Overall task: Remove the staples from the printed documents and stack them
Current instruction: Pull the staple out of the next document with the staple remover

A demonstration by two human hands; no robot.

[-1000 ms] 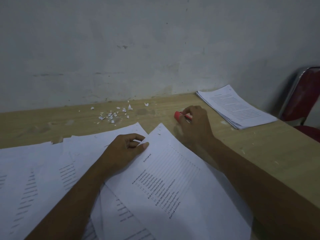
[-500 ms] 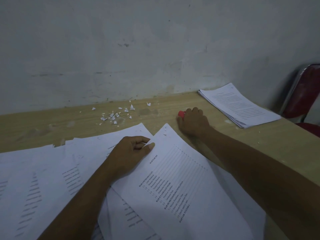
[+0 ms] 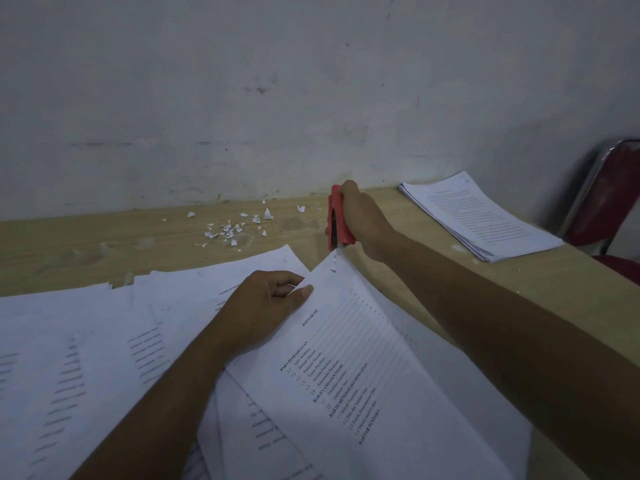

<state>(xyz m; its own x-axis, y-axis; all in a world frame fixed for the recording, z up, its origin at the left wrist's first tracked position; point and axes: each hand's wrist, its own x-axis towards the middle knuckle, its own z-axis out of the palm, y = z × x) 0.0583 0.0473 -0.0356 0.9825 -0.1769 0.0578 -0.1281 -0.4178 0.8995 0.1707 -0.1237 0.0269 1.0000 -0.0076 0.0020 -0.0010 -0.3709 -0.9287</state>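
Note:
A printed document headed "DAFTAR ISI" (image 3: 349, 368) lies angled on the wooden table (image 3: 104, 244), its top corner pointing at the wall. My left hand (image 3: 266, 306) pinches its upper left edge between thumb and fingers. My right hand (image 3: 360, 220) grips a red stapler (image 3: 337, 220) held upright, its lower tip just above the document's top corner. A neat stack of printed pages (image 3: 481, 216) lies at the far right of the table.
More loose printed sheets (image 3: 79, 358) spread over the left and under the document. Small torn paper scraps (image 3: 235, 226) lie near the wall. A red chair with a metal frame (image 3: 609, 199) stands past the table's right end. A grey wall backs the table.
My right hand closed on the red stapler lying on the table, lifted it and turned it upright over the document's top corner. My left hand stayed on the document.

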